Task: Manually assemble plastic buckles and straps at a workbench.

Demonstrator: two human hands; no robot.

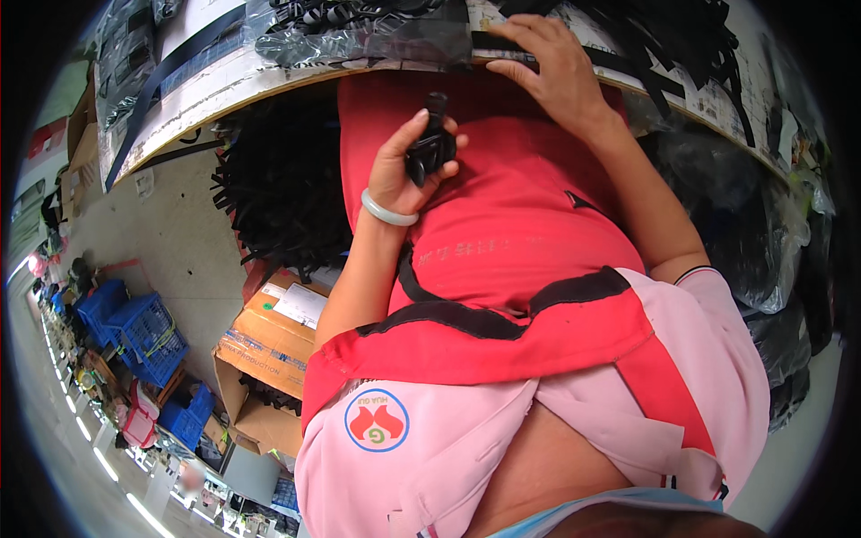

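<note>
My left hand (404,166) is closed around black plastic buckles (430,151), held in front of the red apron (484,197). Part of the buckles is hidden by my fingers and palm, so how many there are cannot be told. At the table edge, my right hand (565,81) is spread over a flat black webbing strap (641,73), with thumb and fingers apart. Left of that hand, a clear plastic bag (359,47) lies on the table, with black straps and buckles beside it.
The work table (211,99) curves across the top. More black straps (691,40) heap at its right. Below it hangs a large black bundle of straps (273,188). A cardboard box (269,336) stands at my left, blue crates (148,332) further off. Black plastic-wrapped bags (735,224) sit at the right.
</note>
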